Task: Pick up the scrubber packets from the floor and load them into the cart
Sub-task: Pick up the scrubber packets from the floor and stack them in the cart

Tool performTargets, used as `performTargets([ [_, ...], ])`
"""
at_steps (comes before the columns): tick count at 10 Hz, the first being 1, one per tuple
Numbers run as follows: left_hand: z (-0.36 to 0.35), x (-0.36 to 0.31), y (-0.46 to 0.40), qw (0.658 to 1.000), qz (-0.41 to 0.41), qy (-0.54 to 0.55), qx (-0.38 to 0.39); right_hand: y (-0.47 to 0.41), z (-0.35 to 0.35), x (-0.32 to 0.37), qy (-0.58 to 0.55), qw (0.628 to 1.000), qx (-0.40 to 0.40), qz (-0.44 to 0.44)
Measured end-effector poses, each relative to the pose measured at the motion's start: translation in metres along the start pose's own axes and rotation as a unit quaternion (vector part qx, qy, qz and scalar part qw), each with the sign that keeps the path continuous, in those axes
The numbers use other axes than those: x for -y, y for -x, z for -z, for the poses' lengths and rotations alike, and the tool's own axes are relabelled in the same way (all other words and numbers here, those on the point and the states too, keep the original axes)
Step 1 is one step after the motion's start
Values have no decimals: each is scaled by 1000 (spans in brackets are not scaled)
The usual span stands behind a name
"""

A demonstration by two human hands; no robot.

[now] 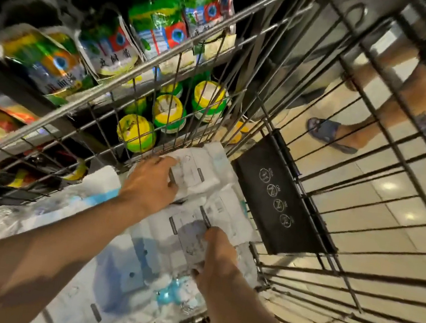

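Scrubber packets (196, 184) lie stacked inside the wire cart (338, 216), filling its floor. Left hand (150, 183) rests on the far packet, right hand (214, 256) on a nearer packet (150, 258), right of the left hand. Fold-down flap (284, 201) sits in the cart, right of the packets. Beyond the cart's left wall, a shelf (8, 82) carries bagged goods (156, 22), with round tubs (169, 111) below. A person's sandalled foot (329, 133) stands on the floor (397, 198) beyond the cart, upper right.
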State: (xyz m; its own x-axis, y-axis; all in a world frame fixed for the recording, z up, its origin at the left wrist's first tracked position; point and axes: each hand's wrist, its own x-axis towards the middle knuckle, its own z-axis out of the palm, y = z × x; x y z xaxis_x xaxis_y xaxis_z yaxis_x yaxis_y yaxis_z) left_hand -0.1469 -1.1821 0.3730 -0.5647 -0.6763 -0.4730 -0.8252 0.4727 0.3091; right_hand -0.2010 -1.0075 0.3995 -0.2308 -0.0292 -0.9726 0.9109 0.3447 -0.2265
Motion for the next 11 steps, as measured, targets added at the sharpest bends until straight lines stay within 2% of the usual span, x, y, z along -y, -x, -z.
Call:
performTargets([
  [1,30,-7,51,998,24,65,8,41,22,12,159,986,51,14],
  [2,53,-7,95,988,13,156,10,101,46,31,198,977,62,46],
  [4,103,-15,218,959,-24,281,0,218,99,36,262,926,74,262],
  [7,158,-29,364,916,-51,393,-52,323,170,-39,224,876,79,421],
  [9,161,-41,424,927,-70,366,-37,350,223,-85,174,878,66,441],
  [11,156,-80,451,939,-94,331,5,356,287,-112,93,893,26,440],
])
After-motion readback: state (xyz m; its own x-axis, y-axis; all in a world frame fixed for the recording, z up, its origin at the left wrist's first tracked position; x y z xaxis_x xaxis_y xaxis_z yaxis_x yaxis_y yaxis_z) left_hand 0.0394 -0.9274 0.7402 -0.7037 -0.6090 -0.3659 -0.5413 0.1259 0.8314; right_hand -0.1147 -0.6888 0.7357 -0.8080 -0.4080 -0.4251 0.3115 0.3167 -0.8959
